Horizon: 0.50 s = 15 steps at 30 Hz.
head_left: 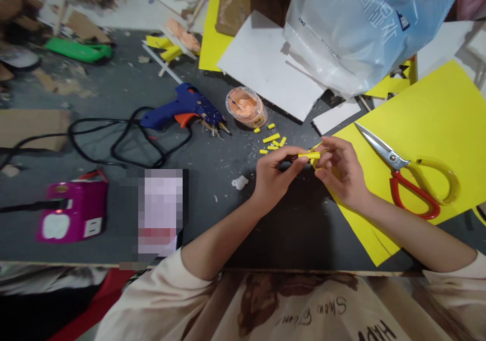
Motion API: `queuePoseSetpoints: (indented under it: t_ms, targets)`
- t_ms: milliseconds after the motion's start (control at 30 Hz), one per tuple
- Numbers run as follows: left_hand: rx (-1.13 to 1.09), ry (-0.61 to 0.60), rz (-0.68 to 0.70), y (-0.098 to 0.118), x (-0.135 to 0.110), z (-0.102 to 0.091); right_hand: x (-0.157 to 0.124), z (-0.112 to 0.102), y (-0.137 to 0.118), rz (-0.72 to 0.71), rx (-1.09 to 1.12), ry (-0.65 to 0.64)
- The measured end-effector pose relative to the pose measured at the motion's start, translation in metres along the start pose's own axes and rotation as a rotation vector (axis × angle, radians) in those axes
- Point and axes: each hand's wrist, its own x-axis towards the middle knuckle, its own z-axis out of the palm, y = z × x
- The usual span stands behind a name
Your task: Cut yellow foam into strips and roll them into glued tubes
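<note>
My left hand (275, 176) pinches a small yellow paper roll (309, 155) between thumb and fingertips, above the table's front half. Close to the roll's other end is my right hand (343, 174), its fingers loosely curled and apart; I cannot tell whether a fingertip touches the roll. Several short yellow paper pieces (271, 138) lie on the table just beyond my left hand. Under my right forearm spreads a large yellow sheet (429, 123), with open-bladed scissors (395, 160) with red and yellow handles resting on it.
A blue glue gun (182, 105) with a black cord lies left of an open jar of peach-coloured paste (246, 109). White board (266, 62) and a plastic bag (353, 32) are at the back. A magenta box (74, 212), blurred-out phone-like object (161, 212) and green cutter (78, 49) are leftward.
</note>
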Motion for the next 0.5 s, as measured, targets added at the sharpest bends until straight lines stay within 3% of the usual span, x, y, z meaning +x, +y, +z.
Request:
queuePoseSetpoints:
  t_ms: [200,367,500]
  targets:
    - [-0.015,0.011,-0.008,-0.0015,-0.0007,-0.0002,0.0048,-0.0032,-0.0015,0.165,0.003,0.193]
    - [-0.009,0.007,-0.01,-0.0015,-0.001,-0.0001,0.0042,-0.0029,-0.0044,0.279,0.019,0.177]
    - [-0.003,-0.002,0.01,-0.0009,-0.0008,-0.0002,0.0042,-0.0036,-0.0057,0.193,0.028,0.114]
